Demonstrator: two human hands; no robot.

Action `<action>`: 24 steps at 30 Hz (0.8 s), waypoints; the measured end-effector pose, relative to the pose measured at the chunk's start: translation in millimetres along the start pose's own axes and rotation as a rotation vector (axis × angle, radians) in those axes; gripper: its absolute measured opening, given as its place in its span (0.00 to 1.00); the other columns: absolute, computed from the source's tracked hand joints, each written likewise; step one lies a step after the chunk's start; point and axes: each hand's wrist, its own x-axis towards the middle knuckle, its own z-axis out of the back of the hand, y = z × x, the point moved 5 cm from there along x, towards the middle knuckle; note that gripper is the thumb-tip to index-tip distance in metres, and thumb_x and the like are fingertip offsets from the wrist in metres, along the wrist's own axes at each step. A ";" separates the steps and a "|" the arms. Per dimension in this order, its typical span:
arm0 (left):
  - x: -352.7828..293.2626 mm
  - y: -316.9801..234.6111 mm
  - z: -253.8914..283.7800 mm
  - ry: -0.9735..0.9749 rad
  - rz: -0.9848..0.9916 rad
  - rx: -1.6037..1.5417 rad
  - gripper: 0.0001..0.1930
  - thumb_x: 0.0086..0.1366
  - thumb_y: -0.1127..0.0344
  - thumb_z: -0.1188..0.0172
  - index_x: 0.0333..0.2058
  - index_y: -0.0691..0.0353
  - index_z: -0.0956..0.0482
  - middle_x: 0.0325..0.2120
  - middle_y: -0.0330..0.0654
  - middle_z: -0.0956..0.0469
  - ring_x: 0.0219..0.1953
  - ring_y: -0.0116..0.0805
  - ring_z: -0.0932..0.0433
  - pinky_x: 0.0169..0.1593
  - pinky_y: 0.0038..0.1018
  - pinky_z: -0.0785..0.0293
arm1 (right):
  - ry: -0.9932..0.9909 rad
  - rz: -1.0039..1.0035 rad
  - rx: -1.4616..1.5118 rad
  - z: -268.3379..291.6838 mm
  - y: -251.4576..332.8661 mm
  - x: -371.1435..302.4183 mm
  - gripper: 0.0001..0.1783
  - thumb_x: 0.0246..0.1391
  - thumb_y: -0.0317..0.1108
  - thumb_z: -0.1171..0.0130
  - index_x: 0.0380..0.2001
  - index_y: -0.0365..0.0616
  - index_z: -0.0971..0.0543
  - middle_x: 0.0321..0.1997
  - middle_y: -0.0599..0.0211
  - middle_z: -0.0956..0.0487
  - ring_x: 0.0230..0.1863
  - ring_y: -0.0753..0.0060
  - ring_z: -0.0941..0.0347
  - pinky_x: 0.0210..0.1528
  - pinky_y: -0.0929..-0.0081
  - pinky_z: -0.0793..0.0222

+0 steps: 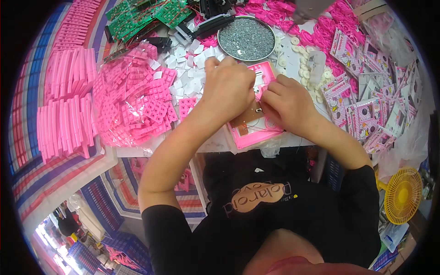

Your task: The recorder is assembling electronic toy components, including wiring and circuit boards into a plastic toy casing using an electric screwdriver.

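Note:
A pink plastic casing (256,138) lies in front of me at the table's near edge, with a brown circuit board (247,115) inside it. My left hand (229,87) is closed over the left part of the casing, its knuckles up and fingertips hidden. From the right, my right hand (289,105) reaches over the casing with its fingers curled in and pressed together near the board. What either hand pinches is hidden behind the fingers. A pink cord curls inside the casing by my right hand.
A round dish of small metal screws (246,39) stands behind the casing. Pink keypads fill a clear bag (133,96) at left, beside stacked pink parts (66,123). Green circuit boards (146,18) lie at the far left, pink cords (323,39) and printed panels (371,110) at right.

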 end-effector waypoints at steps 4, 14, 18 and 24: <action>19.7 -11.6 -14.7 0.218 -0.166 0.200 0.04 0.49 0.65 0.34 0.23 0.56 0.19 0.24 0.37 0.20 0.38 0.40 0.22 0.48 0.42 0.36 | -0.079 -0.004 0.059 2.3 0.4 -1.3 0.08 0.44 0.28 0.33 0.30 0.43 0.20 0.31 0.64 0.26 0.35 0.58 0.30 0.36 0.63 0.31; 31.8 -2.0 -14.2 0.433 -0.197 0.070 0.04 0.50 0.64 0.35 0.23 0.56 0.17 0.24 0.40 0.20 0.38 0.43 0.21 0.49 0.42 0.34 | -0.060 -0.123 0.202 -0.1 -12.0 -7.6 0.07 0.47 0.28 0.32 0.32 0.42 0.19 0.31 0.62 0.24 0.36 0.56 0.27 0.36 0.60 0.29; 33.7 -14.8 -16.9 0.455 -0.223 0.164 0.03 0.50 0.65 0.35 0.23 0.56 0.17 0.24 0.43 0.19 0.38 0.45 0.21 0.49 0.43 0.33 | -0.020 -0.144 0.217 -2.2 -11.3 -9.9 0.08 0.47 0.29 0.33 0.32 0.42 0.19 0.32 0.61 0.24 0.36 0.55 0.27 0.37 0.60 0.29; 39.8 -15.4 -18.0 0.586 -0.120 0.087 0.06 0.52 0.66 0.35 0.26 0.62 0.16 0.26 0.48 0.17 0.35 0.49 0.18 0.39 0.40 0.24 | -0.007 -0.150 0.118 4.0 -5.3 -2.1 0.06 0.47 0.30 0.35 0.30 0.43 0.19 0.31 0.62 0.24 0.38 0.54 0.27 0.38 0.59 0.28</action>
